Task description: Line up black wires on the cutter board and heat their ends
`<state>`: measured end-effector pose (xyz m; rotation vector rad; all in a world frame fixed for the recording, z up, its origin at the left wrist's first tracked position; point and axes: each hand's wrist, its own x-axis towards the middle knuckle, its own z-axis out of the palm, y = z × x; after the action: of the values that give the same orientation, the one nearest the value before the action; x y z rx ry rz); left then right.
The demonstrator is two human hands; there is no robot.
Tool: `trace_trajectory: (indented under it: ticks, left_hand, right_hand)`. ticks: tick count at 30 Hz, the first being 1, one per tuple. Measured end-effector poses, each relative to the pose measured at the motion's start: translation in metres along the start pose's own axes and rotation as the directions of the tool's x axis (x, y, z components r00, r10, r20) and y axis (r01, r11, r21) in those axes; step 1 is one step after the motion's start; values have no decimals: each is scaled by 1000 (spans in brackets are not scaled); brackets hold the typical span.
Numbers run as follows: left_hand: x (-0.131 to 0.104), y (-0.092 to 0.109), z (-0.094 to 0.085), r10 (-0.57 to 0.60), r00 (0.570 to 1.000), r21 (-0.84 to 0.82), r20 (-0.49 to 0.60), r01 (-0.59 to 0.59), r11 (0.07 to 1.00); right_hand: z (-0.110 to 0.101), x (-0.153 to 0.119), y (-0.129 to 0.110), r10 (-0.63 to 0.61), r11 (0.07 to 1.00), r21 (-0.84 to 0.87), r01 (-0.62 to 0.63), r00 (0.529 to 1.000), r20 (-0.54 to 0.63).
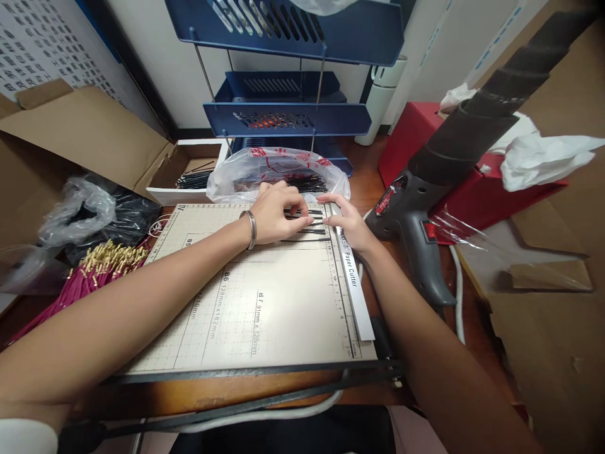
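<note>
My left hand (281, 214), with a metal bracelet at the wrist, rests on the upper part of a cream paper cutter board (278, 296). Its thumb and fingers are closed together over thin black wires (312, 231) with dark ends, which lie side by side pointing right. The hand hides their left parts. My right hand (350, 222) is beside the white ruler strip (352, 284) marked "Paper Cutter". Its thumb and index finger are apart, their tips close to the wire ends. Part of the strip's top is hidden under that hand.
Behind the board sit a clear plastic bag (278, 164) of black wires and a blue tiered rack (288, 116). A heat gun (420, 195) stands at right by a red tissue box (406, 135). Magenta wires with gold ends (111, 261) and an open carton (94, 132) occupy the left.
</note>
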<state>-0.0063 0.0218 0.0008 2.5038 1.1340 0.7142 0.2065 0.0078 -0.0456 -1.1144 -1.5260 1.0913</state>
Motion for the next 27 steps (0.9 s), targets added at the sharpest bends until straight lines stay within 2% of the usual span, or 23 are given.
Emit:
trace_trajectory:
  ticks: [7,19,27]
  left_hand:
    - [-2,0,2,82,995,14,58,-83,996]
    - [-1,-2,3,146,983,15,108,-148,989]
    - [0,-1,1,14,1000,34,5,-14,999]
  right_hand:
    - [0,-2,-2,1,999,-36,-1,1000,4]
    - [1,-2,-3,13,1000,-28,-13,1000,-7]
    - [1,0,-1,14,1000,4,-14,1000,-10]
